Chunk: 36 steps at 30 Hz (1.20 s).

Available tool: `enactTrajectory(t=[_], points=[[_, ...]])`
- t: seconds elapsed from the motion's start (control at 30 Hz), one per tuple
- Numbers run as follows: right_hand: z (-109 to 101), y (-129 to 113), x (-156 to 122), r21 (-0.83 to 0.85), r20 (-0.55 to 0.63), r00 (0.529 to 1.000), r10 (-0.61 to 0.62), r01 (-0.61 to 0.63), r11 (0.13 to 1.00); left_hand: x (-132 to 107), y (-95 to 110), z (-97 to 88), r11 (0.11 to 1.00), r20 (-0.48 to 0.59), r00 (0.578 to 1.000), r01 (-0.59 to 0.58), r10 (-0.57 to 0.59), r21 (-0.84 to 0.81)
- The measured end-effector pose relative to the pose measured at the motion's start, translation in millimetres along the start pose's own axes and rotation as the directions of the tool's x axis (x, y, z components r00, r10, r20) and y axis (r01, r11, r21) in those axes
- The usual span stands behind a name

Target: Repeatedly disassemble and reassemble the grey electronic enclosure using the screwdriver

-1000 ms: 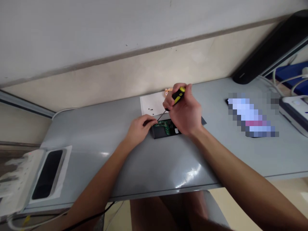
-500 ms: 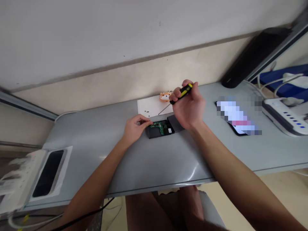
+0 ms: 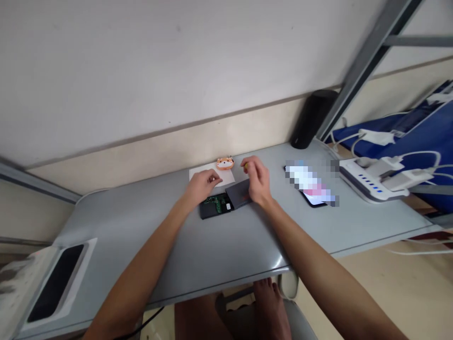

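A hard drive enclosure [image 3: 208, 211] lies on the desk, its casing pulled apart. A green circuit board [image 3: 218, 204] shows in its left part, and a dark grey cover [image 3: 238, 192] rests against its right end. My left hand [image 3: 201, 188] is over the white paper [image 3: 228, 177], thumb and fingers pinched together; whatever is between them is too small or hidden to make out. My right hand [image 3: 259, 182] is closed around a screwdriver [image 3: 246, 166], of which only a bit of yellow handle shows, beside the cover. The shaft is out of sight.
An orange animal-faced case [image 3: 225, 164] sits at the paper's back edge. To the right are a lit phone [image 3: 311, 186], a power strip [image 3: 375, 182] with plugs and cables, and a black cylinder [image 3: 313, 120]. A dark phone [image 3: 56, 283] lies front left on the grey desk [image 3: 212, 255].
My left hand has left the circuit board and moved over the paper. My right hand has turned and lowered beside the cover, hiding most of the screwdriver. The view has shifted right.
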State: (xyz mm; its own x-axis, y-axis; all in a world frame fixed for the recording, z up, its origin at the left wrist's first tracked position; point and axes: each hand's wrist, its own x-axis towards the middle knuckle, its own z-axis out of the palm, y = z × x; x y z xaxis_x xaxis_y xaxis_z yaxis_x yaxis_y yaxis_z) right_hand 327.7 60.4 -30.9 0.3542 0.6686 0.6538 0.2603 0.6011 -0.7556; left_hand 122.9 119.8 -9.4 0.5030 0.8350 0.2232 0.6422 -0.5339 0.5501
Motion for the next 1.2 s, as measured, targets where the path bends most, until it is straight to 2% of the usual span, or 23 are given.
enactTrajectory(t=[0.1, 0.2, 0.43, 0.67, 0.77, 0.83, 0.93, 1.03, 1.2], points=[[0, -1, -3, -0.117, 0.137, 0.988, -0.075, 0.091, 0.989, 34, 3, 7.0, 0.999, 0.051, 0.998, -0.036, 0.035, 0.033], [-2, -1, -2, -0.173, 0.173, 0.98, -0.102, 0.132, 0.976, 47, 2, 12.4, 0.998, 0.07, 0.996, -0.06, 0.059, 0.022], [-4, -2, -6, -0.222, 0.089, 0.988, -0.127, 0.144, 0.964, 32, -4, 19.6, 0.993, 0.134, 0.984, -0.114, 0.114, -0.008], [-14, 1, -14, -0.323, 0.076, 0.988, -0.135, 0.153, 0.934, 24, -23, 11.4, 0.997, 0.075, 0.995, -0.074, 0.073, 0.011], [-20, -1, -16, -0.379, 0.138, 0.983, -0.125, 0.169, 0.91, 10, -25, 5.3, 0.999, 0.037, 0.998, -0.052, 0.051, 0.016], [-23, -3, -19, -0.412, 0.208, 0.972, -0.113, 0.192, 0.891, -8, -20, 4.0, 0.999, 0.017, 0.999, -0.044, 0.044, 0.012], [-26, -6, -25, -0.462, 0.316, 0.945, -0.084, 0.231, 0.856, -42, -9, 8.7, 0.998, 0.03, 0.997, -0.067, 0.068, -0.012], [-30, -5, -33, -0.51, 0.387, 0.921, -0.047, 0.257, 0.821, -67, -3, 16.7, 0.992, 0.077, 0.991, -0.115, 0.112, 0.044], [-37, -2, -43, -0.57, 0.423, 0.906, 0.0, 0.266, 0.777, -74, -6, 20.0, 0.992, 0.06, 0.993, -0.106, 0.102, 0.073]])
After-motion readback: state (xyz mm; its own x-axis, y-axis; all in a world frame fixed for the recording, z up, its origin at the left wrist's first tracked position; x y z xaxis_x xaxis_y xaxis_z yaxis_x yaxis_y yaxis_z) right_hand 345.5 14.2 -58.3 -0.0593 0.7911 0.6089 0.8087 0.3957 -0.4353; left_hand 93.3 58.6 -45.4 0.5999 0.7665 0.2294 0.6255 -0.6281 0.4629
